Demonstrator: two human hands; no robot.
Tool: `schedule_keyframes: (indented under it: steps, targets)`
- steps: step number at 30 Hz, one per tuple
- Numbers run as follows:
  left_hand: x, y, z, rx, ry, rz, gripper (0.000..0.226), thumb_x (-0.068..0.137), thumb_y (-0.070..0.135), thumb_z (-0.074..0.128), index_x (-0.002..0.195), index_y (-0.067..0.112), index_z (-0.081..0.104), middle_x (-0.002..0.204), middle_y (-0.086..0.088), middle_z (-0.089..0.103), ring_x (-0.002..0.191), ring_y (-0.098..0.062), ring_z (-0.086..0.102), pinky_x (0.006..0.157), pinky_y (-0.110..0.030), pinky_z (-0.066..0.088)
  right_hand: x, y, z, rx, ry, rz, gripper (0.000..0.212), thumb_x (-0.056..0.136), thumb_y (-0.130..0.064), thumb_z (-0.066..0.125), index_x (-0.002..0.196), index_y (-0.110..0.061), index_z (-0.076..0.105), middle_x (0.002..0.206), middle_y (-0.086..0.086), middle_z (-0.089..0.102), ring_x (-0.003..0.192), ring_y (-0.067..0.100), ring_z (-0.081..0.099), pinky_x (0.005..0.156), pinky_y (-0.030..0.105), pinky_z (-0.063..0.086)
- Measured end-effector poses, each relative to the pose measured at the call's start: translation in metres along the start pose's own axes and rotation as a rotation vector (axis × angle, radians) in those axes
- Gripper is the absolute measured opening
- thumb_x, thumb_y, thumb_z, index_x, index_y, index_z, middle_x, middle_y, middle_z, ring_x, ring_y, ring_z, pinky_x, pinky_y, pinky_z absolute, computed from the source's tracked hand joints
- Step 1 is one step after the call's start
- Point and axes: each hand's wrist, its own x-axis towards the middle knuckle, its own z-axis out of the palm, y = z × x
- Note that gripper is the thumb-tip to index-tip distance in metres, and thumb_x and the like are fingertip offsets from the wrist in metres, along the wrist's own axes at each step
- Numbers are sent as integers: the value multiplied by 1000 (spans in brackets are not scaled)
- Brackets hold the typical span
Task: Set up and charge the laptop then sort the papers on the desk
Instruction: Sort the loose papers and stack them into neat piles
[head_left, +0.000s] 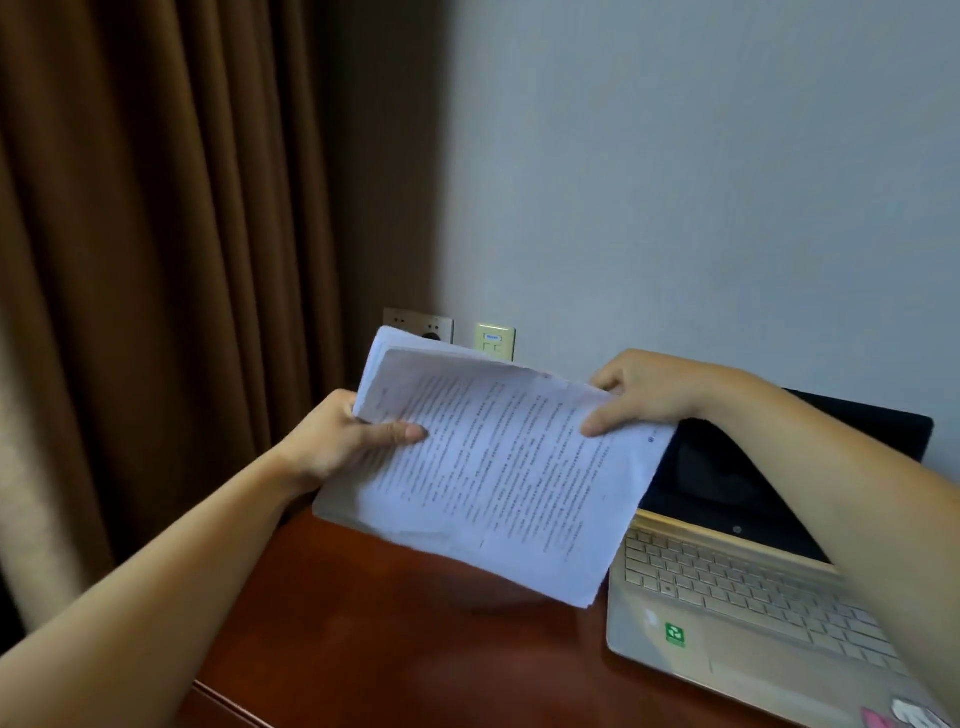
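My left hand (340, 436) and right hand (644, 392) both pinch the printed papers (498, 478), lifted above the desk (415, 649) beside the open laptop (737, 587).

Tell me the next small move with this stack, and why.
Probably lower the papers and tap their lower edge on the desk left of the laptop to square them. The left hand and right hand both grip the stack in the air, and its sheets sit uneven at the far corner.
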Motion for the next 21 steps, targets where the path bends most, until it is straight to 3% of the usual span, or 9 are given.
schedule_keyframes:
  steps: [2,4,7,12,17,21]
  targets:
    - [-4,-19,0,-99,38,-32,33,80,15,79,108,-2,72,105,-18,76,95,-39,74,82,-51,62,0,26,8,243,19,48,24,78,-26,83,95,-12,74,92,2,77,90,22,73,82,40,57]
    - [-5,-36,1,-206,89,-59,33,79,12,77,109,-2,71,107,-20,75,99,-43,72,84,-54,61,2,43,30,678,66,84,35,79,-12,78,110,-2,68,106,10,75,103,30,71,93,48,55]
    - [-5,-50,7,-313,133,-78,33,81,10,75,112,-1,70,111,-19,75,103,-44,71,91,-58,57,8,50,80,1179,101,76,44,79,-10,72,121,-2,64,118,15,70,110,32,67,97,50,51]
    - [3,-56,19,-282,299,-37,44,71,23,85,109,4,74,107,-12,77,98,-34,75,89,-54,58,22,32,128,1230,281,71,32,87,-1,69,116,-14,69,117,6,72,104,25,70,90,44,55]
    - [3,-62,32,-201,470,11,26,79,12,84,103,14,75,100,-2,79,94,-21,76,79,-41,63,30,22,148,1230,486,111,31,84,7,68,102,-17,72,107,3,75,98,23,71,88,44,56]
    - [-13,-91,53,-116,466,-127,30,80,9,83,101,27,71,101,6,75,96,-14,73,90,-41,60,21,27,194,1144,426,226,36,84,9,68,95,-26,69,111,2,71,96,17,68,88,40,54]
